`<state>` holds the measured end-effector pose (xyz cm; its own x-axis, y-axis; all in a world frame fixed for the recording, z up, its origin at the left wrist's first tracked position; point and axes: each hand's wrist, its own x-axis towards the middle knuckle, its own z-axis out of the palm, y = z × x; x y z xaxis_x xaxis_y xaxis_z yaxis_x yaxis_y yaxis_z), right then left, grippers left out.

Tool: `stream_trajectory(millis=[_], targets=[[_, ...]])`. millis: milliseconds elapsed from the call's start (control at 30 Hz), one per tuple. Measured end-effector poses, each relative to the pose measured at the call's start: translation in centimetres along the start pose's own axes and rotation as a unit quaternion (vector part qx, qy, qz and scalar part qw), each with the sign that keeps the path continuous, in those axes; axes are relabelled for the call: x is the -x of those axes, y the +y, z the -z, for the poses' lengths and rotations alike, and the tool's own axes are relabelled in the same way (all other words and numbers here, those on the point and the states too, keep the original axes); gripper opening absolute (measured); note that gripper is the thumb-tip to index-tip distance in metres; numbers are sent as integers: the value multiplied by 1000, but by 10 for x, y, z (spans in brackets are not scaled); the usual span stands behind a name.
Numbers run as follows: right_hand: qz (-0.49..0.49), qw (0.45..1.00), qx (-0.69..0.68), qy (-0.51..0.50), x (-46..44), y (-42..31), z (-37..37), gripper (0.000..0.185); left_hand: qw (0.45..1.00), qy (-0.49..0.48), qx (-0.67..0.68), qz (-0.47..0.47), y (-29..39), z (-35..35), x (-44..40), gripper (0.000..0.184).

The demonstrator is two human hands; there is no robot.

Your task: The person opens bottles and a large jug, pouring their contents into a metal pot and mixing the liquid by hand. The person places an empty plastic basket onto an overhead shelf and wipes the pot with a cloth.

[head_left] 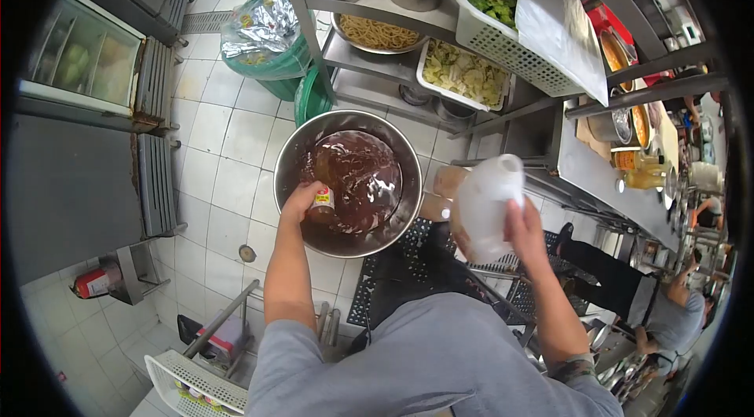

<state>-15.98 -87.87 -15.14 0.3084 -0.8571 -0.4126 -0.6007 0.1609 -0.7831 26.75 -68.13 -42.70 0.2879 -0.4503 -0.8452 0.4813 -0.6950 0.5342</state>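
A large steel bowl (419, 151) stands in front of me, holding a dark reddish-brown liquid (357, 170) with shiny streaks. My left hand (300, 202) is inside the bowl's near left rim, closed around a small labelled bottle (323, 199) that is tilted over the liquid. Its mouth is hard to make out. Right of the bowl, my right hand (525, 230) grips a white translucent plastic jug (491, 205), slightly blurred, with a brownish tint along its lower left side. Beside the bowl's right rim is another translucent container (437, 206), partly hidden by the jug.
A steel rack (377, 5) ahead carries pots of pale food, noodles, chopped cabbage (463, 75) and a white basket (487, 32) of broccoli. A green bin (275, 71) stands at the back left, refrigerators (71, 189) at left. Another person (667, 315) is at far right.
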Motion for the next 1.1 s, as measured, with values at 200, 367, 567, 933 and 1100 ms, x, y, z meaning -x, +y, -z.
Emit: stream_trajectory(millis=[200,367,567,933,1100], targets=[[21,958,-204,200,37,1,85,39,969,-60,227,80,11,7,24,34],[73,883,-286,365,60,-23,158,34,928,-80,356,74,13,-5,41,25],[173,769,-369,493,21,-26,214,32,932,-28,355,73,22,-20,76,24],[149,732,-302,593,-118,11,252,29,950,25,304,67,26,-3,100,44],[105,770,-264,571,-112,2,262,33,954,33,297,39,50,-43,151,39]])
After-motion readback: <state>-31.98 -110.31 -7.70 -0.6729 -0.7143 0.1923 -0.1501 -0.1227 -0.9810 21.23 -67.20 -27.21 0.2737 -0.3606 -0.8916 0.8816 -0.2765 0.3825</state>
